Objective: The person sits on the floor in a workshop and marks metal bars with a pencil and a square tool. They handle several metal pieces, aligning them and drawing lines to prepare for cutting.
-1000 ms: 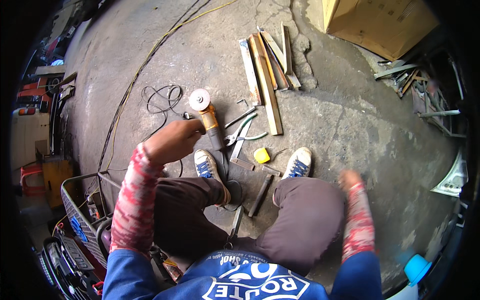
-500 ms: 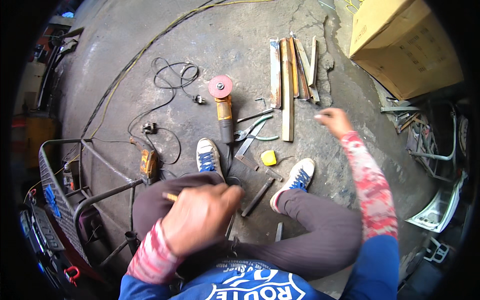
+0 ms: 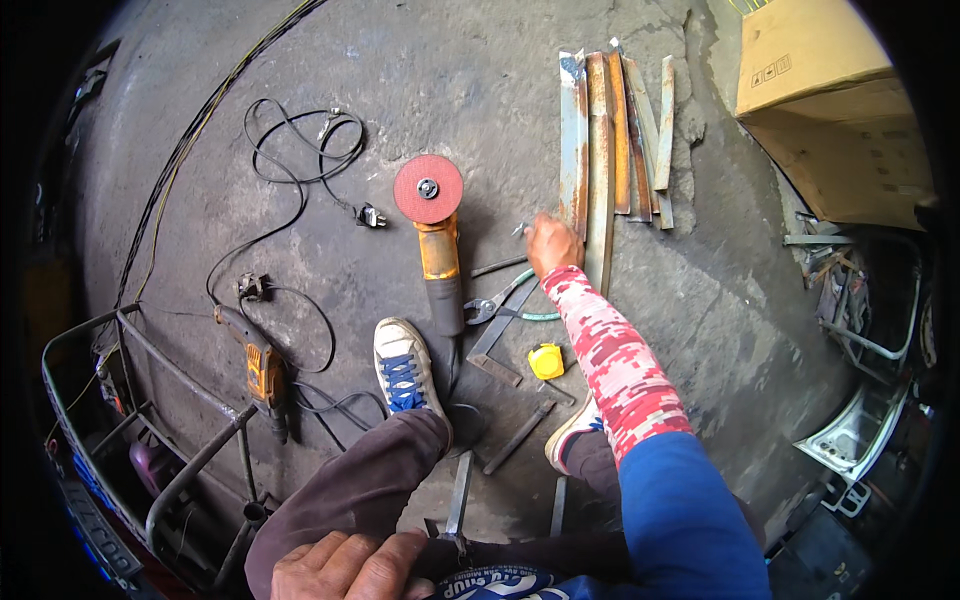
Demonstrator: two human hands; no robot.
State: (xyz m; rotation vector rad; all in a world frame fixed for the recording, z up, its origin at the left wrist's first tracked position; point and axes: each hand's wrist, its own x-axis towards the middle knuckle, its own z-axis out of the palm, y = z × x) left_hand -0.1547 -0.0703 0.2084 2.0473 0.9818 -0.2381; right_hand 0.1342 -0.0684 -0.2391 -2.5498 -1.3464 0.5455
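Observation:
My right hand (image 3: 555, 245) reaches down to the floor at the near end of several rusty metal strips (image 3: 598, 150), its fingers curled and their tips hidden. A small bent metal piece (image 3: 519, 230) lies right by those fingers. Below the hand are pliers with green handles (image 3: 490, 306), a metal square (image 3: 485, 358) and a dark rod (image 3: 498, 266). An angle grinder (image 3: 440, 265) with a red disc lies to the left. My left hand (image 3: 350, 565) is closed over my left thigh at the lower edge; what it may hold is hidden.
A yellow tape measure (image 3: 546, 361) and a dark bar (image 3: 518, 438) lie between my shoes. To the left are a corded power tool (image 3: 262, 372), its looped cable (image 3: 300, 180) and a metal tube frame (image 3: 185, 370). A cardboard box (image 3: 820, 120) stands at the far right.
My right hand has moved left and down from beside the strips to the small metal piece. My left hand has dropped toward the lower edge, and the view has shifted.

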